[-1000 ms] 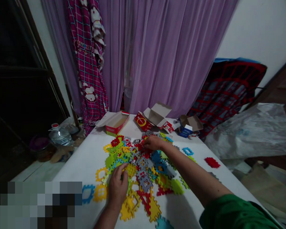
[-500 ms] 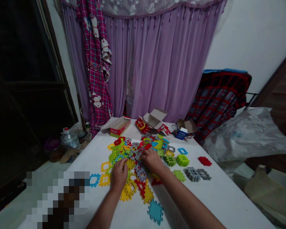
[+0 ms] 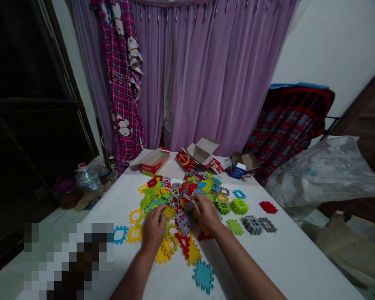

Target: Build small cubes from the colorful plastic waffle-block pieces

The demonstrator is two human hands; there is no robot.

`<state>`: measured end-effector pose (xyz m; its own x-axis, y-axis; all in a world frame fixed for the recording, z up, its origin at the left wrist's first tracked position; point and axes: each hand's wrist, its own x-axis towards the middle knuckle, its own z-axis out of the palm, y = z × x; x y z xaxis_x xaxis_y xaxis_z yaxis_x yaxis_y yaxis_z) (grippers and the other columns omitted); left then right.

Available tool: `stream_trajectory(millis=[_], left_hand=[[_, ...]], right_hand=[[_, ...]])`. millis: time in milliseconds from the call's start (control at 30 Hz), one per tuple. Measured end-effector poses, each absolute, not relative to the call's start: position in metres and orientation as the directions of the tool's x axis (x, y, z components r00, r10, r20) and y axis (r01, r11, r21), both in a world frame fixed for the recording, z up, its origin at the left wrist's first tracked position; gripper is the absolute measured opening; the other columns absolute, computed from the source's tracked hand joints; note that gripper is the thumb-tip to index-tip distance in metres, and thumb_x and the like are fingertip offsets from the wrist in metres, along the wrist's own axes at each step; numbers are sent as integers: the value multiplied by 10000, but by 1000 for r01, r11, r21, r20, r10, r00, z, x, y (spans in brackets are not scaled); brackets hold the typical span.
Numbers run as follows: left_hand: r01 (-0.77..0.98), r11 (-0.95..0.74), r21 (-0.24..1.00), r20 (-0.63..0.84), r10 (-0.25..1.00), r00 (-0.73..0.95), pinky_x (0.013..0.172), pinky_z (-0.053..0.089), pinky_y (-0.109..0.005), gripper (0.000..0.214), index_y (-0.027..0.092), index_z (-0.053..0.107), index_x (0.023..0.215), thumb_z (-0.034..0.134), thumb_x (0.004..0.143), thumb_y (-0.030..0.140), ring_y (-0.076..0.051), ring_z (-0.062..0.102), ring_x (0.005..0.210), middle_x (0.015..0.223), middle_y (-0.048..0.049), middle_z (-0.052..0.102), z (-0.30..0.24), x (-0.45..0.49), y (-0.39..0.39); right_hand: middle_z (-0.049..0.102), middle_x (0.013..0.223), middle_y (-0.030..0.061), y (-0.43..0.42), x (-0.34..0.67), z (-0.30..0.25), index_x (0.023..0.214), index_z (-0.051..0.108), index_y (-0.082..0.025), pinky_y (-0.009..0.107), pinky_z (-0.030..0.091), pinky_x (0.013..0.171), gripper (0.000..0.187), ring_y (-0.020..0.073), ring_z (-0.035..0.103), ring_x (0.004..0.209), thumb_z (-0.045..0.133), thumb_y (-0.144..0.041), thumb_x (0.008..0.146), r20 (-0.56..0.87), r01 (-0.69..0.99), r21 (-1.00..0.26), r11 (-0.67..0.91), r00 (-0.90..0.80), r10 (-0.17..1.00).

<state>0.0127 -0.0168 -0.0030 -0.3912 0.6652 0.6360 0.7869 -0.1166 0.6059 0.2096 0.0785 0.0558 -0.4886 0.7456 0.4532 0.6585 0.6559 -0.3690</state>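
A pile of toothed plastic building tiles (image 3: 156, 193) in red, yellow, green, blue and grey spreads across the white table. My left hand (image 3: 154, 228) rests at the near left side of the pile, thumb and fingers apart, beside yellow and green tiles. Over the pile's middle, my right hand (image 3: 207, 211) has its fingers pinched around a small reddish building tile (image 3: 186, 199), partly hidden. Right of it lie a green tile stack (image 3: 239, 206), a grey tile stack (image 3: 252, 225) and a red stack (image 3: 268, 207). A teal tile (image 3: 203, 276) lies nearest me.
Opened cardboard boxes stand along the table's far edge: a red one (image 3: 156, 164), another red one (image 3: 187, 160) and a blue one (image 3: 238, 171). Purple curtains (image 3: 200, 83) hang behind. A clear plastic bag (image 3: 325, 175) is at the right, and a water bottle (image 3: 89, 178) at the left.
My right hand has drawn slightly right and back from the pile's middle, its fingers pinching a tile. My left hand has barely moved. The view has tipped a little downward.
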Motion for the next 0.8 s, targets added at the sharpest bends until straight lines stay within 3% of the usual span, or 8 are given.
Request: stream_trajectory(millis=[133,300,400,533,667,800], left_hand=[[763,-119,635,611,681,-403,867,569,-364,260,229,708,1004,483,878,264,-203,695,940,985,-59,755,-1,12,-18],[742,-109,661,579,703,-412,879,567,-368,279,221,708,1009,477,884,317,-202,702,930,999,-64,756,0,9,-18],[732,-95,674,566,704,-429,893,564,-378,286,218,708,1010,484,879,336,-207,704,935,1005,-69,756,0,8,-19],[718,-81,691,539,720,-437,905,559,-382,289,222,709,1024,495,879,350,-212,703,951,1021,-69,755,3,9,-21],[705,-66,706,515,731,-447,898,560,-380,293,223,708,1041,499,880,353,-215,700,965,1034,-70,753,4,9,-22],[693,-64,718,508,729,-459,902,558,-382,298,222,708,1041,501,875,358,-214,700,953,1026,-71,752,2,9,-21]], right_hand=[[677,766,29,80,229,43,847,639,-216,264,422,644,296,179,616,705,393,-357,932,326,637,-646,421,-268,907],[734,846,43,84,241,36,891,707,-220,279,449,680,307,202,659,772,438,-369,887,257,635,-708,308,-174,950],[741,988,59,82,250,34,971,725,-221,292,465,764,305,208,665,890,447,-307,881,308,678,-662,319,-141,941],[721,1026,63,72,265,36,996,723,-221,311,456,813,294,212,635,948,452,-287,902,378,784,-524,331,-134,916],[693,1024,84,63,266,41,1005,728,-210,350,428,859,279,240,586,982,548,-391,891,419,858,-358,368,-205,885],[666,1107,112,56,252,47,1029,728,-189,390,405,885,381,275,552,1043,631,-500,829,387,889,-267,373,-255,886]])
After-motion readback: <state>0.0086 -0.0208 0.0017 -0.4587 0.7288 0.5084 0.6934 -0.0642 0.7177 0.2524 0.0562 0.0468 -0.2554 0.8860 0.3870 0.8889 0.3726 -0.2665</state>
